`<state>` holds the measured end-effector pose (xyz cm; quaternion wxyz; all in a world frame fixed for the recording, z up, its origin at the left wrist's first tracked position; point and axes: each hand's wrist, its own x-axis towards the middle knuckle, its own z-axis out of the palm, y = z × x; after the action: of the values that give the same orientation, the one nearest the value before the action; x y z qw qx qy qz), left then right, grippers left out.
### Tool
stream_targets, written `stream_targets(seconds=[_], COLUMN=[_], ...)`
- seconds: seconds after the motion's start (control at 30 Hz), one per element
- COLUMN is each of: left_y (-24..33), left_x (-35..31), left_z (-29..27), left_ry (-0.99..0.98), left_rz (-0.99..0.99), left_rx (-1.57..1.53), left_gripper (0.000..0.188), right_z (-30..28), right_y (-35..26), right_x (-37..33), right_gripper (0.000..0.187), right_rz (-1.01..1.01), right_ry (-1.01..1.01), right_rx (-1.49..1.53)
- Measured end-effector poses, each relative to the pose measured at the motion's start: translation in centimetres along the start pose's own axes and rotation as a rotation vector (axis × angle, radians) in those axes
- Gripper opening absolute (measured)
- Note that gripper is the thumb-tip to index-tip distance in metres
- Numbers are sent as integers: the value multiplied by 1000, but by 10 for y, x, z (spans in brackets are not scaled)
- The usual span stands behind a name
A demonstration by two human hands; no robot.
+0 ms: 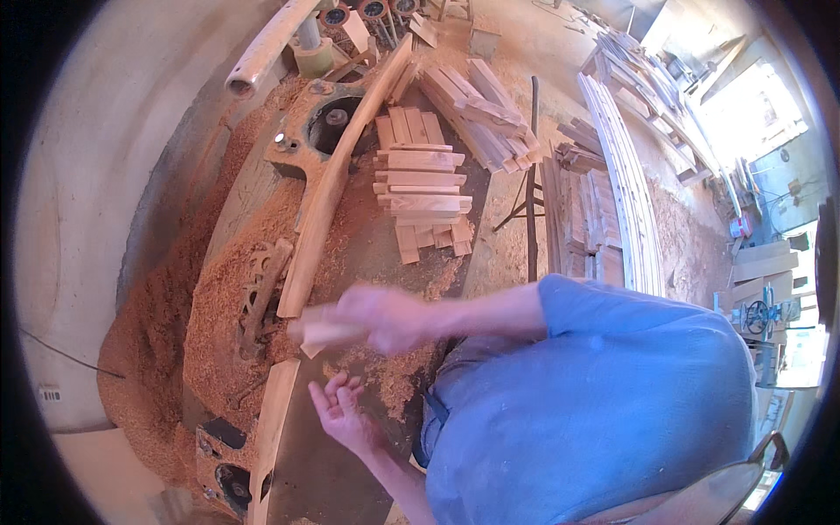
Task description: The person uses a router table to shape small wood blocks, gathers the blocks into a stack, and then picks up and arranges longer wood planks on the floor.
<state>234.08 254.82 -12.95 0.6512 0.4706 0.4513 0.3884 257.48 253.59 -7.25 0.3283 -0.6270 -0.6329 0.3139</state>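
Observation:
My right hand point(381, 317) is blurred by motion and closed around a short wooden block point(331, 334). The block lies close to the gap between the long wooden fence board point(325, 210) and a second board point(276, 411). Below it in the view, my left hand point(346, 422) hovers over the dark machine table point(328, 477). Its fingers are apart and a little curled, with nothing seen in them. Beyond my right hand, several short wooden pieces point(426, 179) sit in a crosswise stack on the table.
Heaped sawdust point(153, 402) lies behind the fence, around a cast metal bracket point(313, 131) and a second metal mount point(229, 472). Thicker wooden blocks point(481, 109) rest at the table's far end. Long pale boards point(626, 184) and stacked lumber point(588, 210) stand to the right.

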Motion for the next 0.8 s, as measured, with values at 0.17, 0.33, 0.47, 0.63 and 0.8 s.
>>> stream_targets(seconds=[0.17,0.33,0.47,0.63,0.8], left_y=[-19,-15,-33,-34,-33], left_x=[-7,-17,-19,-30,-40], left_z=[53,55,36,24,17], left_ry=[-78,-15,-3,97,191], left_rz=[-81,-278,-222,-250,-257], left_rx=[0,88,89,53,18], left_gripper=[64,66,67,67,68], right_z=[-112,-134,-102,12,82], right_y=[75,179,130,94,122], right_x=[-34,-21,-15,2,40], right_gripper=[72,62,51,55,52], right_rz=[124,33,-40,-100,-54], right_ry=[475,612,667,165,-56], right_rx=[-340,-744,-600,-237,-425])
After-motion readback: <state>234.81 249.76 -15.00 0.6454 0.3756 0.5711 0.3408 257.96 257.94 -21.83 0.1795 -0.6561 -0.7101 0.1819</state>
